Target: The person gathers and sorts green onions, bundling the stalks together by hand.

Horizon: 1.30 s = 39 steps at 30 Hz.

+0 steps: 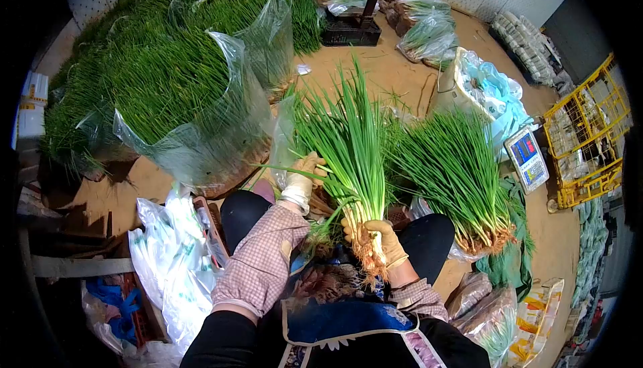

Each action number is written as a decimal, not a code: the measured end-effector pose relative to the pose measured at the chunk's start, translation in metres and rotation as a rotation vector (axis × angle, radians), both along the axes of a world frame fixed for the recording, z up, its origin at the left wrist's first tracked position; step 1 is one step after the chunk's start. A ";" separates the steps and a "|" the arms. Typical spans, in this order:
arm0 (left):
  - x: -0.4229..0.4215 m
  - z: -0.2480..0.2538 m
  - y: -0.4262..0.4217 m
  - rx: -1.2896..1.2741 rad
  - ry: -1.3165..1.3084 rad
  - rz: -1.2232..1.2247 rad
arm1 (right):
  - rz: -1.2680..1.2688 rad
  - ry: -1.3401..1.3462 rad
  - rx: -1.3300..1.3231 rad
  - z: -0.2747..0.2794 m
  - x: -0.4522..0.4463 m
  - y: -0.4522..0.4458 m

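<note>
A bunch of green onions stands nearly upright before me, leaves pointing away and brown roots hanging over my lap. My right hand, in a tan glove, is closed around its white stems just above the roots. At the bunch's left side is my left hand, also gloved, its fingers curled in at the outer leaves; a loose leaf crosses it, and the palm side is hidden. To the right lies a larger pile of green onions, roots towards me.
Big clear bags of upright greens fill the left back. White plastic bags lie at left. A scale stands at the back; a bin with blue bags, a digital display and a yellow crate are right.
</note>
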<state>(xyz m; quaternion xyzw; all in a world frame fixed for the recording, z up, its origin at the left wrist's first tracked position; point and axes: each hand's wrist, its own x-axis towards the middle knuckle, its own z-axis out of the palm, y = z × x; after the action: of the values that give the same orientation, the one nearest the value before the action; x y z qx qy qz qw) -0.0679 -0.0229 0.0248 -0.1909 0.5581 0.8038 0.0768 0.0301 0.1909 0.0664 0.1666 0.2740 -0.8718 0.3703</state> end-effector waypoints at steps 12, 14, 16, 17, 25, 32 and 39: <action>-0.033 0.022 -0.059 0.193 0.112 0.363 | -0.112 -0.076 0.015 -0.008 0.004 0.015; -0.036 0.008 -0.059 0.221 0.121 0.321 | -0.112 -0.054 0.026 -0.014 0.005 0.021; -0.031 0.003 -0.044 -0.207 -0.032 0.197 | -0.118 -0.033 0.027 -0.015 0.005 0.023; -0.030 -0.014 -0.035 -0.204 -0.023 0.236 | -0.122 -0.009 0.030 -0.015 0.004 0.024; 0.024 -0.007 0.039 -0.278 0.096 -0.384 | -0.079 -0.014 -0.038 -0.022 0.004 0.029; 0.039 0.015 0.066 -1.055 0.519 -0.528 | -0.060 -0.126 -0.158 -0.018 0.005 0.030; 0.011 0.000 0.060 -1.442 0.231 -0.536 | 0.006 -0.097 -0.027 -0.036 0.007 0.032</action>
<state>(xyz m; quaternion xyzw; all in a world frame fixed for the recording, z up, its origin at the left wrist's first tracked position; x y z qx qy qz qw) -0.0569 0.0369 0.0249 0.0327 0.9747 0.2108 0.0669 0.0369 0.2226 0.0300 0.2030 0.2442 -0.8653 0.3879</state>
